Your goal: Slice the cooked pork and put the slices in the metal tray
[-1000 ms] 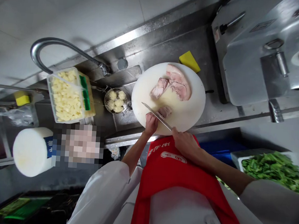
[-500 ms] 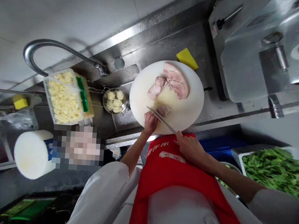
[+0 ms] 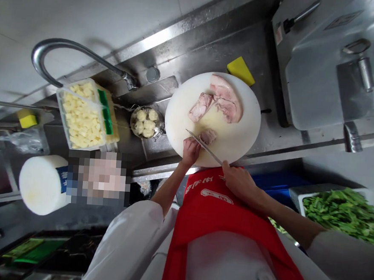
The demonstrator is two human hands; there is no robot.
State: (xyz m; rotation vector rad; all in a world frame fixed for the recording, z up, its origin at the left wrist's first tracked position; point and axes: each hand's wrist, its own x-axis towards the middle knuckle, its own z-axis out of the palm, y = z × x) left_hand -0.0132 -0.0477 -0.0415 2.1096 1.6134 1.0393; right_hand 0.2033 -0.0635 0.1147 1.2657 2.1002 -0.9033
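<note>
On a round white cutting board lies a small piece of pale cooked meat. My left hand, fingers curled and pressed together, grips its near left end, partly hidden behind the knuckles. Across the meat, right beside those fingers, runs the blade of a long knife. My right hand is wrapped around its handle. Farther back on the board rest a chunk of meat and a larger curved slab of pork with a pale rind.
Left of the board stand a pot of peeled pale lumps and a clear tub of cut pale cubes under a curved faucet. A yellow sponge lies behind. At right are a metal slicer and leafy greens.
The view has shifted slightly, so the board and surroundings sit a little farther right. Both hands keep nearly the same places, with the knife still across the small piece of meat.
</note>
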